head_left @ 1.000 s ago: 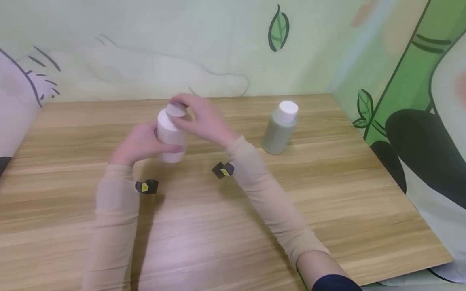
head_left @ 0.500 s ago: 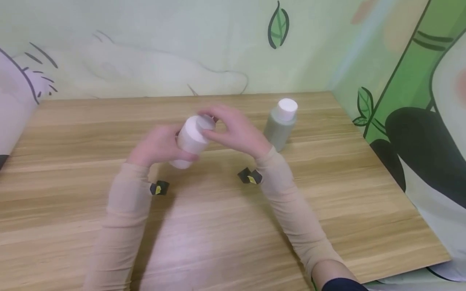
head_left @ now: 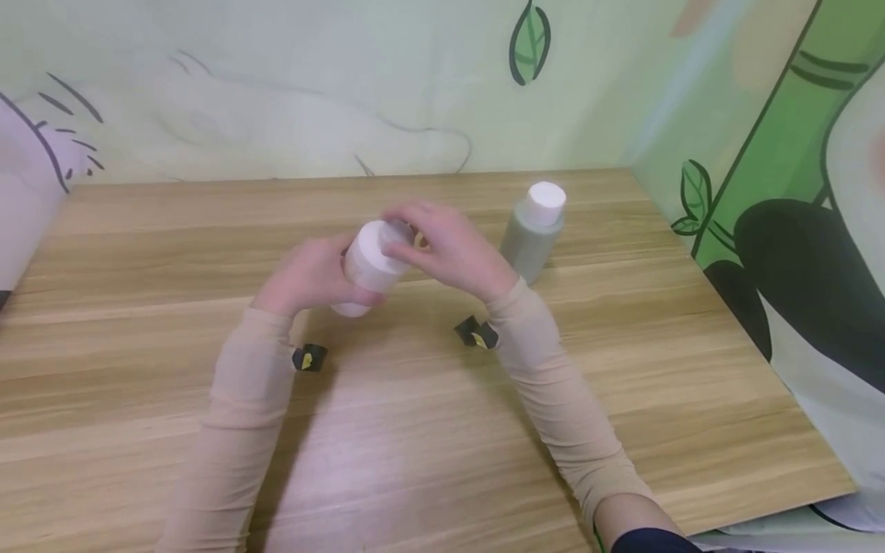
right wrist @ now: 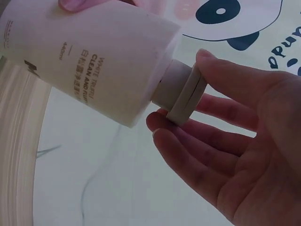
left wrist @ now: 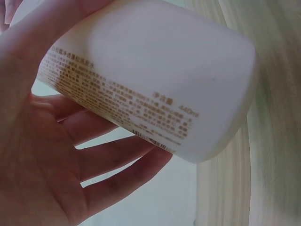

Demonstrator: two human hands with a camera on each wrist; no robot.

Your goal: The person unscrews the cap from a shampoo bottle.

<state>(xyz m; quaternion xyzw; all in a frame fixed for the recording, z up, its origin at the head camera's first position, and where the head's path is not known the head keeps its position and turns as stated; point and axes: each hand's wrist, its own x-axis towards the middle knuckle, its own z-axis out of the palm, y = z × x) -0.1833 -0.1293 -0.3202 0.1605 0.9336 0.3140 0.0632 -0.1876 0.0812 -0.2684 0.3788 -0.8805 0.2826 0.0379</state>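
A white shampoo bottle (head_left: 369, 257) with brown print is held above the table, tilted so its top leans to the right. My left hand (head_left: 311, 273) grips the bottle's body, thumb on the near side; in the left wrist view the fingers (left wrist: 117, 155) curl behind it. At the top, my right hand (head_left: 452, 250) pinches the pale, wide-topped cap (right wrist: 181, 94) between thumb and fingertips. The cap sits at the bottle's neck. In the head view the right fingers cover most of it.
A grey-green bottle (head_left: 532, 238) with a white cap stands upright on the wooden table (head_left: 657, 369), just beyond the right wrist. A painted wall (head_left: 311, 84) rises along the table's back edge. Small black-and-yellow tags (head_left: 477, 332) show beside the wrists.
Over the past second both hands have carried the shampoo bottle to the right and tipped it from nearly upright to leaning right. In the last half second it has shifted only slightly.
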